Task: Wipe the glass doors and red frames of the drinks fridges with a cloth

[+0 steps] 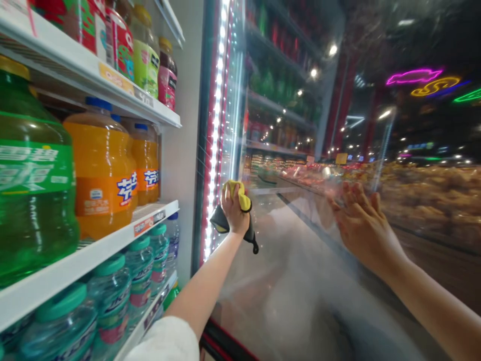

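Observation:
My left hand (235, 209) is wrapped round a yellow and dark grey cloth (245, 201), pressed to the glass door (285, 281) near its lit left edge. A dark loop hangs from the cloth below the wrist. On the right, my right hand (361, 228) lies against the same glass with its fingers spread, holding nothing. Beside the hands, a strip of white lights (215, 130) runs up the door's edge. The glass looks hazy in its lower part and reflects shelves of bottles.
To the left, white shelves (112, 245) hold a large green bottle (33, 170), orange drink bottles (101, 170) and several teal-capped bottles (108, 291). A dark red-edged door frame (229, 346) runs along the bottom. Neon lights (413, 76) shine beyond the glass.

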A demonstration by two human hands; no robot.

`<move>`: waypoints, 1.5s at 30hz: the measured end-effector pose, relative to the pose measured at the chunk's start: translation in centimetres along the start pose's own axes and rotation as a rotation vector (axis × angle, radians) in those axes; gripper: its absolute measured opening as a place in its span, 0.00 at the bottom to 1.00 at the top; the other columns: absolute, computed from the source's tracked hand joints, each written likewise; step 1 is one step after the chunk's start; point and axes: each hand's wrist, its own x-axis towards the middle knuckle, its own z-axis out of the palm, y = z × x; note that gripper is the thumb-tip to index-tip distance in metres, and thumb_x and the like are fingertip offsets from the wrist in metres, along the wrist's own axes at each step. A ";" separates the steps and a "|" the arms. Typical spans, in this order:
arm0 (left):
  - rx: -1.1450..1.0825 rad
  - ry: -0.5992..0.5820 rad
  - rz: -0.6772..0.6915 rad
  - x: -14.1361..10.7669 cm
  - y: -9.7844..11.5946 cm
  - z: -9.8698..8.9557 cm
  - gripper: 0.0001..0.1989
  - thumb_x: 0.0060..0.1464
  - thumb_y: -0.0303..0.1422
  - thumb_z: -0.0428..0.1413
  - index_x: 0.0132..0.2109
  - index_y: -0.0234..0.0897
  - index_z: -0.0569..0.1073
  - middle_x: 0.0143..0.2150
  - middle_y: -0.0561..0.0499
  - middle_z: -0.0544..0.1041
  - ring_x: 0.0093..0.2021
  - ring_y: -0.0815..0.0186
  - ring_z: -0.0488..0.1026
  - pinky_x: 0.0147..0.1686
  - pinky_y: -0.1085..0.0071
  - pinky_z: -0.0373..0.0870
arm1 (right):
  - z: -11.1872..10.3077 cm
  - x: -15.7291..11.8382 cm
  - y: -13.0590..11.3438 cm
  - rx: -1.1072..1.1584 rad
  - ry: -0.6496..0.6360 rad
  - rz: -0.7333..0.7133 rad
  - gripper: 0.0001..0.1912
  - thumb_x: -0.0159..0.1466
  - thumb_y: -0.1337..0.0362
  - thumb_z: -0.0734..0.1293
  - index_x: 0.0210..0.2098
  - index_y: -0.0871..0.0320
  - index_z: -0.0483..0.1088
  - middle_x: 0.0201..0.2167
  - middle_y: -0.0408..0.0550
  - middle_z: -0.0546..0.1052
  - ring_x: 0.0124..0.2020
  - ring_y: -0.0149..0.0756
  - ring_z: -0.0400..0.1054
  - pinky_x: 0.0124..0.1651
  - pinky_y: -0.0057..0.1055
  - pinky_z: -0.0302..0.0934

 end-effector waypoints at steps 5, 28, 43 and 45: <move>-0.052 -0.286 0.398 -6.0 3.8 -0.3 0.26 0.64 0.35 0.53 0.68 0.50 0.66 0.74 0.48 0.61 0.77 0.50 0.46 0.74 0.44 0.43 | -0.2 0.2 1.3 0.042 -0.025 -0.020 0.24 0.70 0.73 0.61 0.63 0.56 0.70 0.73 0.61 0.57 0.74 0.59 0.48 0.68 0.62 0.55; -0.149 -0.174 0.066 -4.8 12.4 0.7 0.31 0.66 0.35 0.51 0.74 0.44 0.55 0.79 0.44 0.45 0.78 0.48 0.38 0.74 0.42 0.40 | -4.9 -8.8 6.4 -0.013 -0.185 -0.089 0.25 0.66 0.71 0.67 0.62 0.53 0.70 0.70 0.53 0.64 0.71 0.54 0.56 0.69 0.64 0.54; -0.115 -0.158 0.062 -5.3 18.3 1.8 0.32 0.66 0.34 0.51 0.74 0.43 0.55 0.79 0.42 0.44 0.78 0.47 0.36 0.73 0.41 0.40 | -6.9 -10.9 9.9 -0.088 -0.211 0.035 0.27 0.66 0.73 0.65 0.64 0.53 0.69 0.72 0.52 0.60 0.72 0.59 0.55 0.64 0.71 0.56; -0.119 -0.167 0.133 -4.4 21.5 2.6 0.32 0.66 0.34 0.52 0.74 0.44 0.56 0.79 0.44 0.44 0.78 0.47 0.36 0.73 0.41 0.40 | -6.5 -11.0 10.2 -0.056 -0.208 0.047 0.28 0.66 0.73 0.65 0.64 0.52 0.68 0.72 0.53 0.60 0.72 0.60 0.53 0.64 0.72 0.56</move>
